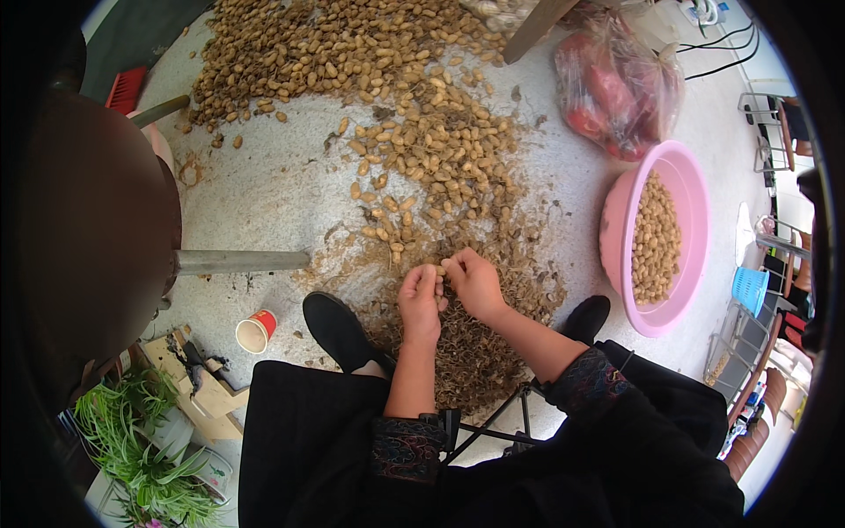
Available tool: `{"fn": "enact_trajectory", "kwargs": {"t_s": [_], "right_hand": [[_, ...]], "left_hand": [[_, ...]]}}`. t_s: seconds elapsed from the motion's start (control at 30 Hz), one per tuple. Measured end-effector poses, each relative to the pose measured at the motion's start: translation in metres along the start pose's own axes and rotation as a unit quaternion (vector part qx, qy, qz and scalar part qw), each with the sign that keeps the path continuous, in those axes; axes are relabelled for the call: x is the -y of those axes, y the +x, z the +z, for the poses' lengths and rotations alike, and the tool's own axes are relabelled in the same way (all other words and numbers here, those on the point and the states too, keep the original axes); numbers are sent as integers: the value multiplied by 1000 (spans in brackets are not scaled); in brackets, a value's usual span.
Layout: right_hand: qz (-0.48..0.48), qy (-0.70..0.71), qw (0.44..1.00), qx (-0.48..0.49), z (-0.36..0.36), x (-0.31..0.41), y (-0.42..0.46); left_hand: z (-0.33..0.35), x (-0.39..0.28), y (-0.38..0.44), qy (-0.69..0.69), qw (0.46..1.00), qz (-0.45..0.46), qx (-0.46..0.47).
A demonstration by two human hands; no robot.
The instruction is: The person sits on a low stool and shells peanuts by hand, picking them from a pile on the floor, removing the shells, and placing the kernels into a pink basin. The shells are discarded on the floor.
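My left hand point(421, 294) is closed around several unshelled peanuts point(440, 270), partly hidden by its fingers. Thumb and fingertips of my right hand point(472, 280) meet at the edge of that small bunch, pinching at a pod or its stem; which one is too small to tell. Beyond my hands a heap of unshelled peanuts point(455, 152) lies on the floor, some with roots attached. Beneath my wrists spreads a pile of dry roots and stems point(482, 356). To the right stands a pink plastic basin point(614, 231) holding loose peanuts point(657, 244).
A larger peanut pile point(317, 46) covers the far floor. Behind the basin sits a plastic bag with red contents point(607, 92). On the left are a round dark stool or table point(99, 231), a red paper cup point(256, 331), broken boards point(204, 396) and a potted spider plant point(145, 449).
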State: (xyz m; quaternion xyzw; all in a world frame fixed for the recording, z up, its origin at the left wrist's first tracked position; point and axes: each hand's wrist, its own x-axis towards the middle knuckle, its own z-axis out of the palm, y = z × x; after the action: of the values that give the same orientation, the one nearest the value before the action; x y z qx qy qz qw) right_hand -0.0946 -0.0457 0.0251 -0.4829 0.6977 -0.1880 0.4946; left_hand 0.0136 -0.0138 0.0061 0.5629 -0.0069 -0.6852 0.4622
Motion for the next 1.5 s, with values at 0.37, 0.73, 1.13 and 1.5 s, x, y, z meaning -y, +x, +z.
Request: {"fn": "enact_trajectory", "kwargs": {"t_s": [0.37, 0.73, 1.13, 1.5], "right_hand": [[23, -475, 838, 266, -33, 7, 20], [-57, -98, 993, -16, -75, 87, 73], [-187, -248, 950, -21, 22, -15, 23], [4, 105, 989, 108, 3, -9, 2]], "left_hand": [[5, -25, 11, -244, 951, -106, -160], [-39, -10, 18, -157, 985, 1, -76], [-21, 1, 10, 0, 993, -59, -105], [-15, 1, 8, 12, 998, -50, -45]]}}
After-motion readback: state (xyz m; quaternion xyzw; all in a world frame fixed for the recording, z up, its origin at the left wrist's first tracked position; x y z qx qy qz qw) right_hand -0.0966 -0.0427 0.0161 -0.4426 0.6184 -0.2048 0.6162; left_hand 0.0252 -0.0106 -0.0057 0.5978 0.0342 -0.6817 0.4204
